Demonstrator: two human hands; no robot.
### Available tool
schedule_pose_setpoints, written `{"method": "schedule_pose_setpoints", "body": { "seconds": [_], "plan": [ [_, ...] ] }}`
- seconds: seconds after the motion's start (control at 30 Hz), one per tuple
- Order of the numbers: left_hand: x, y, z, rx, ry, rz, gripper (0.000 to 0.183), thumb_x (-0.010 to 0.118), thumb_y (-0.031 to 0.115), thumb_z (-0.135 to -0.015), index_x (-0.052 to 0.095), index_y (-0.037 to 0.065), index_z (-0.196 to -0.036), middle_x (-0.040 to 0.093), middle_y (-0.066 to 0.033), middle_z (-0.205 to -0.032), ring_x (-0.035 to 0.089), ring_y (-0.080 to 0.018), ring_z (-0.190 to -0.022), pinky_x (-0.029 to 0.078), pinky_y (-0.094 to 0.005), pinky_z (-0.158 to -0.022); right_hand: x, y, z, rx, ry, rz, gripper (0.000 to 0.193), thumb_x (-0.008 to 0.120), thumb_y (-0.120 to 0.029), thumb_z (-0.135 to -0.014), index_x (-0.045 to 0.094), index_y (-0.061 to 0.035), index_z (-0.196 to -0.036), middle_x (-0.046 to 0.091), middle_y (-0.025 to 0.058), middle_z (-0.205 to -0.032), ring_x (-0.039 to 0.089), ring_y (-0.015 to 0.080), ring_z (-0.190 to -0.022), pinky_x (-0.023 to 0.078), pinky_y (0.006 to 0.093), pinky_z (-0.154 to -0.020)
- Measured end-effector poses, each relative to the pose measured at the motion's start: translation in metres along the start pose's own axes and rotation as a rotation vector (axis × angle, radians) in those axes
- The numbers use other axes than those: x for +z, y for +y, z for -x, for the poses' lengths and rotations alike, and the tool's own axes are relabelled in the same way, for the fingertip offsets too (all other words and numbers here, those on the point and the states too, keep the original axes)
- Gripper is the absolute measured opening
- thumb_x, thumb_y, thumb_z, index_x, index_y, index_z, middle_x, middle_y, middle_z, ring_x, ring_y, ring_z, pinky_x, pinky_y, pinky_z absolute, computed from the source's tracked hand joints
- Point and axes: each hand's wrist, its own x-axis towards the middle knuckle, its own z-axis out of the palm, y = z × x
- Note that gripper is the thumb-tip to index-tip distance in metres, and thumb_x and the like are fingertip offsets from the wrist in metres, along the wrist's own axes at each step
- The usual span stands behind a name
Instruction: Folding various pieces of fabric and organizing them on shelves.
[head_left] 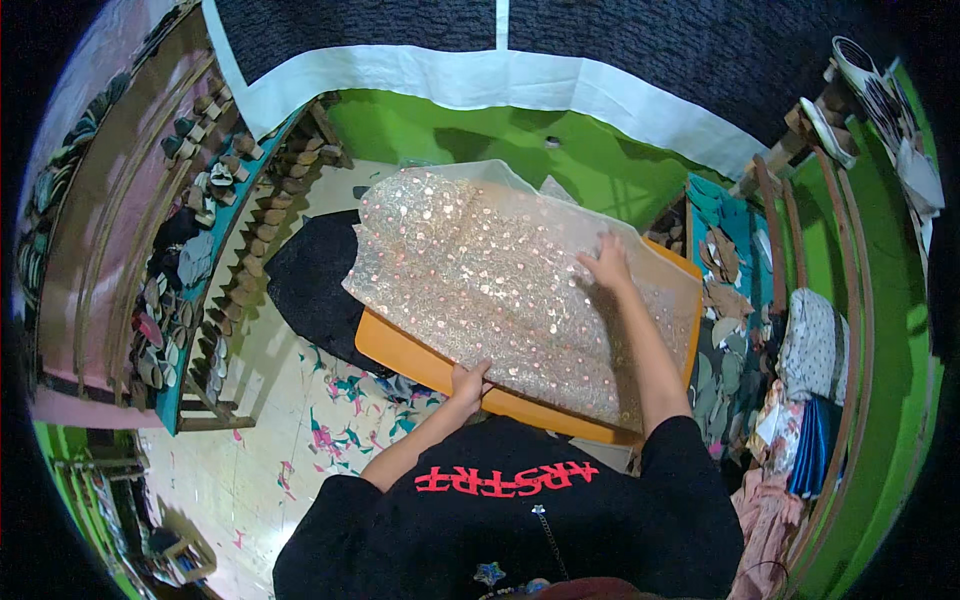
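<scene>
A sheet of sequined fabric (480, 290), pale gold with shiny pinkish discs, lies over an orange board (405, 352) in front of me. Plain sheer material (520, 205) shows along its far side. My left hand (470, 385) is closed at the near edge, its thumb against the sequined fabric; the other fingers are mostly hidden. Farther off and to the right, my right hand (608, 262) lies on the fabric with fingers spread. A black piece (315, 280) sticks out beyond the fabric's left end.
Racks of shoe forms and shoe parts (215, 235) stand on the left. At the right, a teal shelf (765, 250) carries cut pieces, near a folded spotted cloth (812, 345) and blue cloth (820, 445). Colourful scraps (330, 430) litter the floor. A green wall (400, 125) rises behind.
</scene>
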Motion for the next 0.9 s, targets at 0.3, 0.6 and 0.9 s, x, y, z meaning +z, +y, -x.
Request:
{"method": "schedule_pose_setpoints", "body": {
  "seconds": [0.3,0.6,0.9],
  "plan": [
    [0.019,-0.018,0.007,-0.062,0.213,0.102,0.040,0.053,0.038,-0.079,0.040,0.010,-0.103,0.050,-0.0048,-0.098,0.050,-0.0184,-0.086,0.042,-0.0425,-0.072,0.009,0.037,-0.074,0.161,-0.115,0.240,0.107,0.068,-0.055,-0.050,0.022,0.0011,-0.128,0.019,0.0246,-0.131,0.021,0.0345,-0.122,0.020,0.0366,-0.100],
    [0.057,-0.024,0.023,0.021,0.182,-0.169,0.041,0.067,0.017,-0.069,0.044,0.002,-0.101,0.054,-0.0084,-0.086,0.054,-0.0173,-0.070,0.046,-0.0303,-0.058,-0.003,0.001,-0.063,0.272,-0.161,0.323,0.082,0.077,-0.032,-0.048,0.041,-0.0022,-0.115,0.046,0.0145,-0.116,0.044,0.0296,-0.106,0.029,0.0491,-0.090],
    [0.013,-0.014,0.004,0.281,0.079,0.288,0.039,0.049,0.006,-0.080,0.034,0.000,-0.116,0.047,-0.0134,-0.108,0.049,-0.0267,-0.096,0.043,-0.0395,-0.081,-0.032,0.034,-0.095,0.150,-0.502,-0.517,0.048,0.068,-0.014,-0.062,0.052,0.0014,-0.104,0.057,0.0125,-0.098,0.051,0.0231,-0.096,0.038,0.0378,-0.084]
  ]
}}
